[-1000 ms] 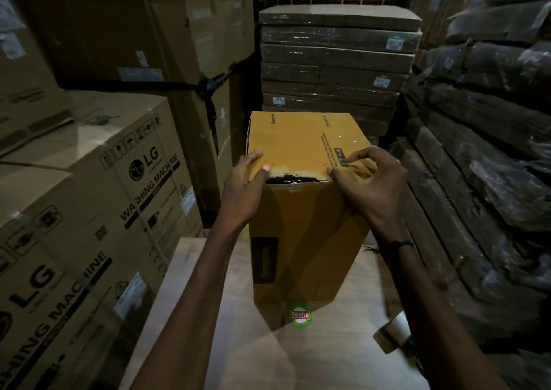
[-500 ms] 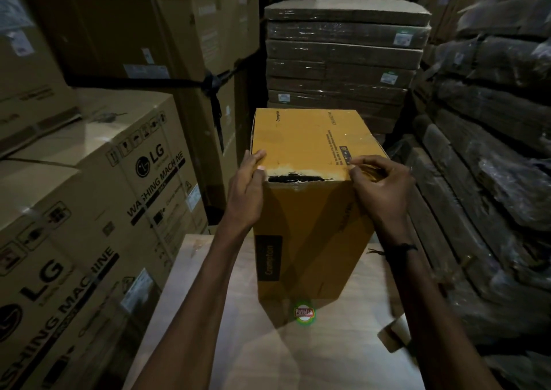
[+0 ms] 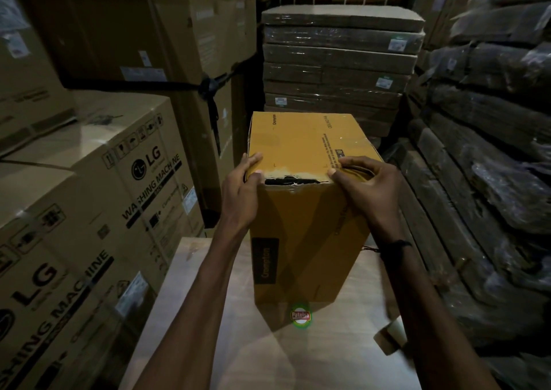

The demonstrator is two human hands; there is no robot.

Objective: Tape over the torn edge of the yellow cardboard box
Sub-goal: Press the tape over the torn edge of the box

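The yellow cardboard box (image 3: pixel 301 228) stands upright on a pale wooden surface (image 3: pixel 268 360). Its top front edge is torn, showing a dark gap (image 3: pixel 293 180) with pale ripped paper above it. My left hand (image 3: pixel 243 190) is at the box's top left corner, with its fingers flat on the top and its thumb at the left end of the tear. My right hand (image 3: pixel 365 187) is at the right end of the tear. Its fingers curl over what looks like a brown tape roll (image 3: pixel 356 170) on the top right corner.
LG washing machine cartons (image 3: pixel 89 211) stand stacked on the left. Wrapped flat cartons (image 3: pixel 340 70) are piled behind the box, and dark wrapped bundles (image 3: pixel 483 151) line the right. A cardboard scrap (image 3: pixel 390 336) lies at the surface's right edge, and a round sticker (image 3: pixel 301 315) sits before the box.
My right hand slid a little right along the torn edge, then came back to the tear's right end. The left hand stayed at the left corner.
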